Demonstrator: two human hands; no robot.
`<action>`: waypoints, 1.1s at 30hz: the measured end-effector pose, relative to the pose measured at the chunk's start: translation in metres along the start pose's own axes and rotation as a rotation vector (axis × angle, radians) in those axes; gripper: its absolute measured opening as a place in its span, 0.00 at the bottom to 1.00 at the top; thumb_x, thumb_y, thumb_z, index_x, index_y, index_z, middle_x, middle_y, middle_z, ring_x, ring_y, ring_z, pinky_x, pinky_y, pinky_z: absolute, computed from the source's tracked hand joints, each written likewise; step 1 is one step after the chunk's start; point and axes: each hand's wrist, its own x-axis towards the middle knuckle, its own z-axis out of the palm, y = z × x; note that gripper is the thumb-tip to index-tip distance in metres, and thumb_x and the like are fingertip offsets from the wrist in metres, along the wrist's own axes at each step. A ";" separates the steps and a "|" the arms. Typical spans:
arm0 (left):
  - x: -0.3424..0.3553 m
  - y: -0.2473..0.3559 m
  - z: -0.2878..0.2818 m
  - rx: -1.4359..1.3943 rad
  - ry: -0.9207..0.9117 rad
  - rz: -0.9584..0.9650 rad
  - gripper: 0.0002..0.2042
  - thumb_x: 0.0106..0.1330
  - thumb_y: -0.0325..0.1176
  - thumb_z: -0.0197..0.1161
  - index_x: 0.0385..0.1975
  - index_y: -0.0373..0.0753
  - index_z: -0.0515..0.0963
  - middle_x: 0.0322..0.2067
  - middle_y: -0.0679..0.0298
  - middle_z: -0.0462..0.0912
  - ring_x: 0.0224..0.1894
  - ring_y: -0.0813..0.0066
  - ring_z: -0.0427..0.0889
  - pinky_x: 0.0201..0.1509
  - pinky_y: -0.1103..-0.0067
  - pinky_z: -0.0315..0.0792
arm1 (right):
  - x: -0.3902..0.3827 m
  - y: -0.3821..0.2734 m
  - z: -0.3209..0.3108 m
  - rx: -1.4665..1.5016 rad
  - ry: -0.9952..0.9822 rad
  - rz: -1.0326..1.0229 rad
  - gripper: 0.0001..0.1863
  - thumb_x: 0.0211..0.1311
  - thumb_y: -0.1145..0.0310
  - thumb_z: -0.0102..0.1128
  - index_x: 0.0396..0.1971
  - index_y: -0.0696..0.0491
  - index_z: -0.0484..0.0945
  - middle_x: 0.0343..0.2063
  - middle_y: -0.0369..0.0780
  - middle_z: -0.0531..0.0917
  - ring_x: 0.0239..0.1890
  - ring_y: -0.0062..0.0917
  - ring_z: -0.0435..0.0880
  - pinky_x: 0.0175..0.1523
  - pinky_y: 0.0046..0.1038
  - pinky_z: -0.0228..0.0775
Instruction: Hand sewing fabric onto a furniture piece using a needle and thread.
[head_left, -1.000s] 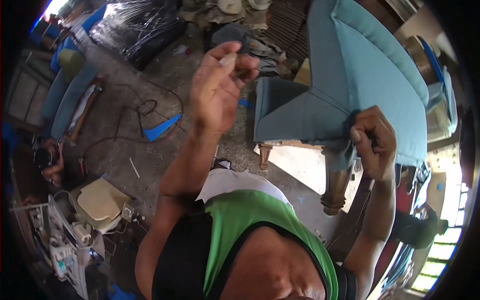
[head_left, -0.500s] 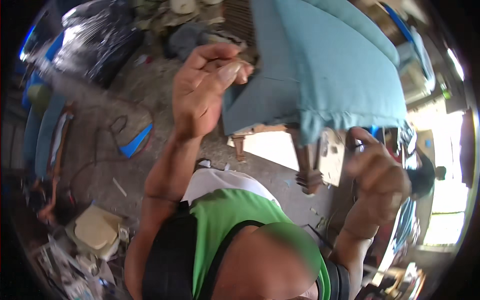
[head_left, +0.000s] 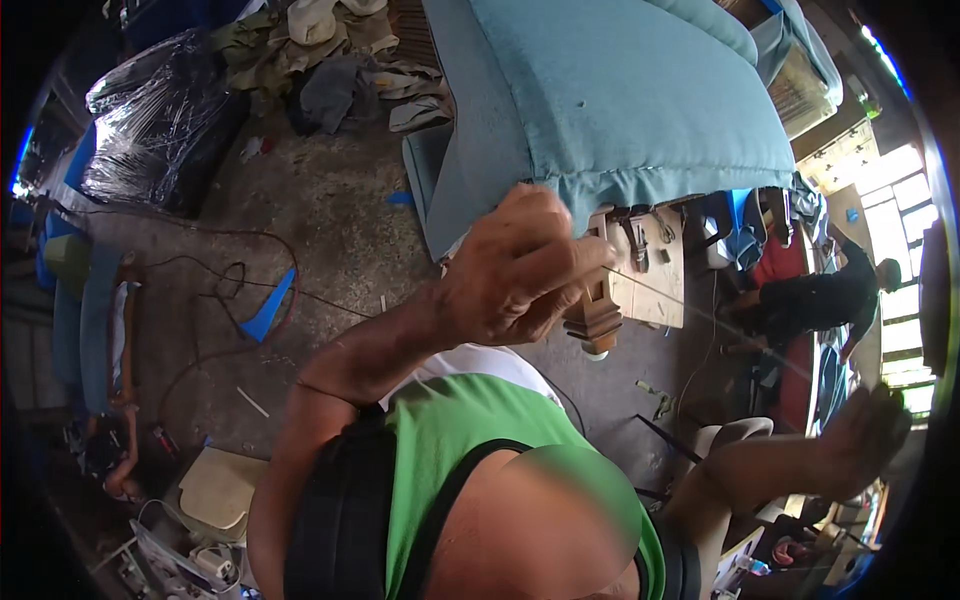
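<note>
A teal upholstered seat (head_left: pixel 640 110) with a gathered lower edge stands in front of me on turned wooden legs. My left hand (head_left: pixel 525 270) is closed at its near corner, fingers curled and thumb pressed against them. From those fingertips a thin pale thread (head_left: pixel 685 302) runs taut toward the lower right. Far out at that side is my right hand (head_left: pixel 868 440), closed at the thread's other end; it is dark and a little blurred. A wooden leg (head_left: pixel 596 318) shows just beyond my left fingertips. Whether the left fingers also pinch the fabric is hidden.
A pale board (head_left: pixel 650 290) with tools lies behind the leg. A cable (head_left: pixel 285 240) and a blue fabric scrap (head_left: pixel 270 305) lie on the floor at left. Plastic-wrapped furniture (head_left: pixel 150 125) stands far left. Another person (head_left: pixel 825 295) works at right by a long table.
My left hand has moved down and right to the seat's corner. My right hand has swung outward to the lower right, and the thread now shows stretched between them.
</note>
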 end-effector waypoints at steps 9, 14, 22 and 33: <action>-0.018 0.018 -0.014 0.008 0.150 -0.035 0.11 0.60 0.21 0.69 0.42 0.32 0.83 0.24 0.66 0.76 0.30 0.71 0.79 0.55 0.60 0.76 | 0.135 -0.208 0.080 1.556 -0.501 0.303 0.09 0.68 0.76 0.55 0.45 0.60 0.80 0.27 0.39 0.82 0.29 0.17 0.83 0.35 0.17 0.74; -0.029 0.027 -0.034 -0.075 0.293 -0.136 0.12 0.58 0.18 0.69 0.42 0.30 0.82 0.33 0.57 0.84 0.39 0.62 0.85 0.58 0.55 0.77 | 0.167 -0.288 0.129 1.588 -0.753 -0.118 0.07 0.68 0.69 0.62 0.38 0.58 0.79 0.19 0.34 0.79 0.23 0.13 0.78 0.30 0.21 0.71; -0.022 0.032 -0.055 -0.077 0.238 -0.187 0.13 0.56 0.15 0.69 0.42 0.29 0.82 0.35 0.55 0.85 0.39 0.62 0.85 0.57 0.57 0.79 | 0.170 -0.312 0.151 1.518 -0.797 -0.145 0.11 0.63 0.63 0.69 0.32 0.55 0.82 0.14 0.34 0.75 0.17 0.14 0.68 0.25 0.24 0.62; -0.020 0.036 -0.058 -0.136 0.224 -0.251 0.13 0.57 0.16 0.70 0.43 0.31 0.82 0.34 0.55 0.85 0.40 0.62 0.85 0.57 0.55 0.79 | 0.175 -0.314 0.147 1.413 -0.754 -0.213 0.10 0.63 0.63 0.69 0.33 0.54 0.83 0.15 0.37 0.78 0.18 0.19 0.75 0.26 0.28 0.67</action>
